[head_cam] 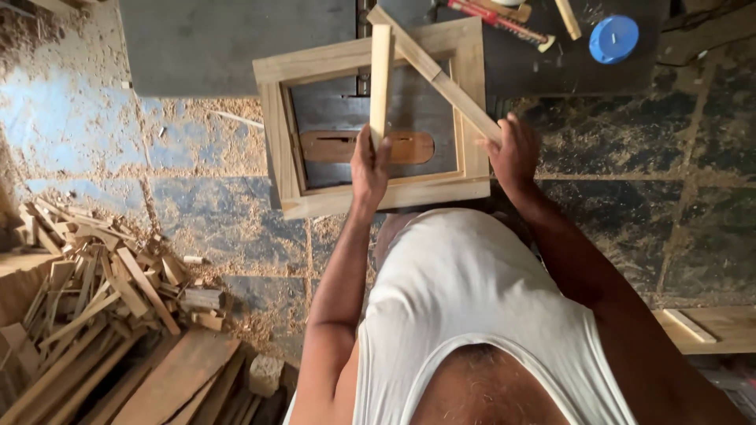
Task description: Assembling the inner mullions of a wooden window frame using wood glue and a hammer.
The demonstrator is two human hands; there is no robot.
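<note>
A square wooden frame [277, 126] lies on a dark saw table [236, 39], over an oval wooden insert [417, 148]. My left hand [368, 169] grips the lower end of a thin, pale wooden strip [380, 79] that stands upright over the frame. My right hand [513, 153] holds the lower end of a second wooden strip [433, 75], which runs diagonally up and left and crosses behind the first one near the frame's top rail.
A pile of wood offcuts [94, 291] and planks [173, 378] lies at lower left on a sawdust-strewn floor [197, 157]. A blue round lid [613, 38] and a red-handled tool [500, 20] rest on the table's top right. A wooden board [709, 327] sits at right.
</note>
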